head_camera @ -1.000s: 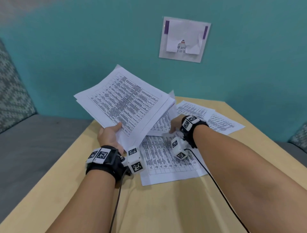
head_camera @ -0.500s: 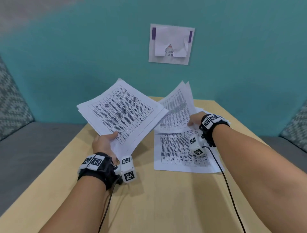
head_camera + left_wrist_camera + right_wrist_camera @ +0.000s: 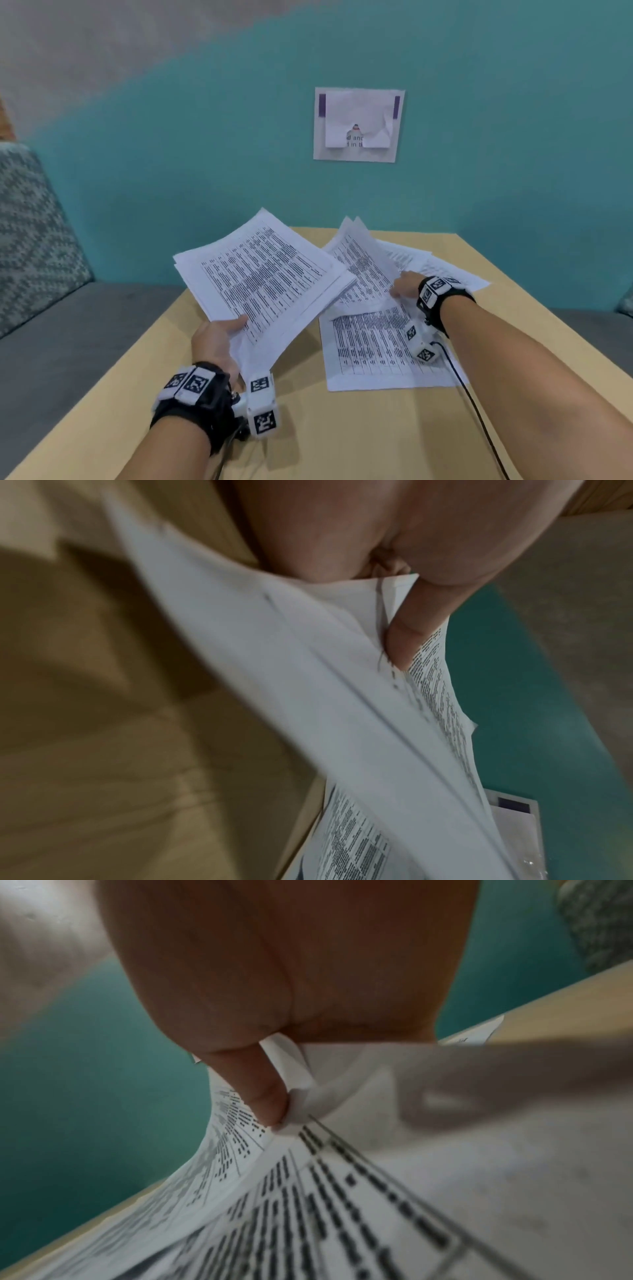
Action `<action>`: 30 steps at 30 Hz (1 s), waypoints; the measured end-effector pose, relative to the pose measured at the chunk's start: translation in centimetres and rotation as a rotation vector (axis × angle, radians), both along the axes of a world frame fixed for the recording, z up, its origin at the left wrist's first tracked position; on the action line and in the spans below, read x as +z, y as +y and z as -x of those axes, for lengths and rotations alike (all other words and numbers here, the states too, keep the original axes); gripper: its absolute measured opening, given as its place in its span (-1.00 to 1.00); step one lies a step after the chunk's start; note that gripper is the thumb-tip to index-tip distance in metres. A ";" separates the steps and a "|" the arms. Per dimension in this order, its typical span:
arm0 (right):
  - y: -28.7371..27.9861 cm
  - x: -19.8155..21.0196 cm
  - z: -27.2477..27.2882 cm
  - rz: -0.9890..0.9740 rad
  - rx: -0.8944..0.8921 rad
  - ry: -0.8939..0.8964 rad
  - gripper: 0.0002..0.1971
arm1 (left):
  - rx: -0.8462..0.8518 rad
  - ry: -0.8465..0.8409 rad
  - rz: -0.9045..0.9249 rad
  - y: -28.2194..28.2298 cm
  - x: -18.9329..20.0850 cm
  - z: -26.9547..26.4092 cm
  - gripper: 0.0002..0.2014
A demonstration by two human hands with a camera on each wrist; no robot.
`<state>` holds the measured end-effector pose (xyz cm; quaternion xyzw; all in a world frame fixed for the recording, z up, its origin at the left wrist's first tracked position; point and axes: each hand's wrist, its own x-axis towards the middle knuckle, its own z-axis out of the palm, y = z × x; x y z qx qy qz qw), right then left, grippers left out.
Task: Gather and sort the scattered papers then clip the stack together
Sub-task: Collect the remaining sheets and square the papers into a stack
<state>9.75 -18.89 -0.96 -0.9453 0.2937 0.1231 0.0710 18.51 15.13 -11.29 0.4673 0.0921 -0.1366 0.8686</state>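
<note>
My left hand (image 3: 219, 337) grips a stack of printed sheets (image 3: 263, 277) by its near corner and holds it tilted above the wooden table (image 3: 308, 428). In the left wrist view the thumb (image 3: 407, 631) presses on the stack's edge (image 3: 308, 669). My right hand (image 3: 406, 287) pinches the edge of a few lifted sheets (image 3: 363, 263), thumb (image 3: 263, 1096) on top of the paper (image 3: 308, 1191). One printed sheet (image 3: 380, 349) lies flat on the table beneath them. More sheets (image 3: 428, 260) lie flat behind my right wrist. No clip is in view.
A teal wall (image 3: 205, 154) stands just behind the table, with a taped paper notice (image 3: 358, 125) on it. A grey sofa seat (image 3: 68, 325) with a patterned cushion (image 3: 30, 233) is on the left; another cushion (image 3: 625, 301) shows at the right edge.
My right hand has lifted a few sheets off the table and moved them right and back. The left hand's stack has dropped lower.
</note>
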 end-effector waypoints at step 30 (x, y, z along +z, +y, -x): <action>-1.9 2.0 10.9 -0.247 -0.436 -0.371 -0.73 | 0.084 0.084 -0.054 -0.8 5.0 2.5 -0.63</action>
